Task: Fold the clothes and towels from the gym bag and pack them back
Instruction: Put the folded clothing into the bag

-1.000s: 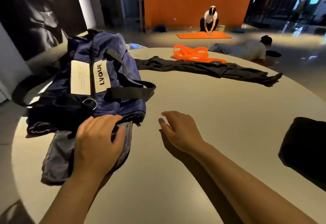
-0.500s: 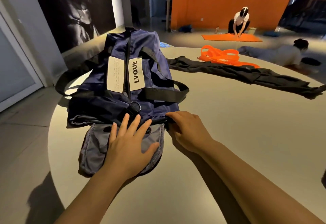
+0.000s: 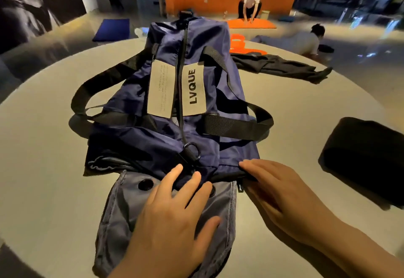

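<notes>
- Bag (image 3: 175,111) lies on the surface (image 3: 306,107), long axis running away from you, near end right at your hands.
- Your left hand (image 3: 172,218) rests flat on the grey flap (image 3: 122,218) hanging from the near end; fingers (image 3: 175,172) straight and spread, tips reaching the bag's dark edge, gripping nothing.
- Your right hand (image 3: 277,192) lies on the near right corner, fingers straight along the black zip edge; whether the thumb pinches it, cannot tell.
- Judgement: both hands equally near the opening; next move is parting it, pull toward you.
- Bag: thin blue nylon, slack and creased, black webbing straps (image 3: 238,124), metal ring (image 3: 192,148), pale label.
- Flap: grey lining, stitched rim, two dark round snaps.
- Black folded pile (image 3: 367,159) sits right, well apart, nearer your right hand.
- Black garment (image 3: 279,65) lies unfolded at the far side, orange band (image 3: 240,43) beyond it.
</notes>
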Demonstrator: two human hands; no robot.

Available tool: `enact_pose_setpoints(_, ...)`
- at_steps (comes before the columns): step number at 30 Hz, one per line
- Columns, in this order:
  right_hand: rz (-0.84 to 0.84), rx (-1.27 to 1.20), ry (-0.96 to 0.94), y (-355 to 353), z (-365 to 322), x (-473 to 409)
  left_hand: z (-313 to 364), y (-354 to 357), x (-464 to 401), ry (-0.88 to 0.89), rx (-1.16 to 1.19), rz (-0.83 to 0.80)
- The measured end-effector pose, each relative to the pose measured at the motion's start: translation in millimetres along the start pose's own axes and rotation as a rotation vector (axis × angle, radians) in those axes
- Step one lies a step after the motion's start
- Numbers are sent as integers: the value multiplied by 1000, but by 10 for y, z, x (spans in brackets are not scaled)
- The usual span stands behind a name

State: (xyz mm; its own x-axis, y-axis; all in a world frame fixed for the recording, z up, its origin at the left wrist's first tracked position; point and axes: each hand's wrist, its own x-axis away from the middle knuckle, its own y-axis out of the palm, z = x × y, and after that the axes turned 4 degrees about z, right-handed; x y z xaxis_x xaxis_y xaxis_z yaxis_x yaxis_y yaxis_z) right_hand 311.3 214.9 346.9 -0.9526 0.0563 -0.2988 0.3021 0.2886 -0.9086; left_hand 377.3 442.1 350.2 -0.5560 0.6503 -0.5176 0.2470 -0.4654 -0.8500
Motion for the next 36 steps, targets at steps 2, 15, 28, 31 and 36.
enact_pose_setpoints(2, 4, -23, 39, -90, 36, 245, 189, -7, 78, 13, 53, 18)
enact_pose_setpoints(15, 114, -60, 82, -469, 26, 782, 679, -187, 273, -2, 295, 55)
enact_pose_setpoints(28, 138, -4, 207, -364, -219, -768, -457, -98, -1238, -400, 190, -78)
enact_pose_setpoints(31, 141, -62, 199, -248, -307, -892, -456, 116, -1411, -387, 168, -177)
enact_pose_setpoints(36, 176, -65, 181, -614, -163, -862, -603, -75, -1460, -418, 263, -34)
